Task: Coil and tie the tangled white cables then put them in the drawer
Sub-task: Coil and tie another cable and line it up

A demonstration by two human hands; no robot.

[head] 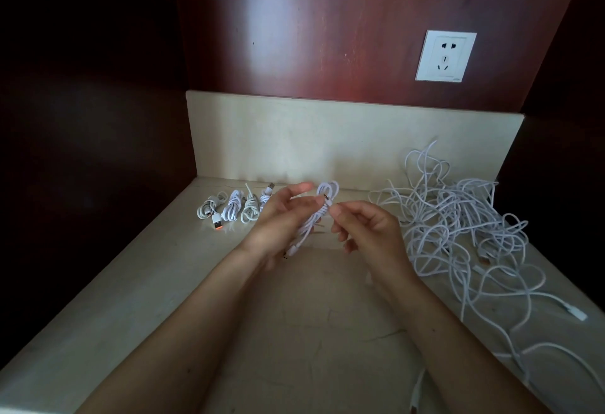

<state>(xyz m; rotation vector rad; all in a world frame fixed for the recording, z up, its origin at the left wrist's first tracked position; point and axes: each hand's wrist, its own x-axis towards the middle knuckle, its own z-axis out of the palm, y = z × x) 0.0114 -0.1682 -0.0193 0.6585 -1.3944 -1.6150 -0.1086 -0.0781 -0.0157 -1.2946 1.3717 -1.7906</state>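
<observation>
Both hands are up over the middle of the tabletop with one folded bundle of white cable between them. The left hand has its fingers curled loosely round the lower part of the bundle, thumb and forefinger reaching up near the looped top. The right hand pinches something thin right at the bundle's waist, looks like a twist tie or the cable's own end, too small to say which. So both sets of fingers are closed on that same bundle, not squeezed hard.

Four finished little coils sit in a row at the back left, just beside the low back ledge. The big tangled pile sprawls over the right side, with loose strands trailing toward the front edge. No drawer in view at all.

What could go sideways, my guess: the loops at the top are only held by a light grip, so if the left hand relaxes while the right wraps, the bundle springs open and it's redo time. Also a plug end dangles below the left palm and could snag. And those strands near the front right edge could slide off and drag the pile along.
</observation>
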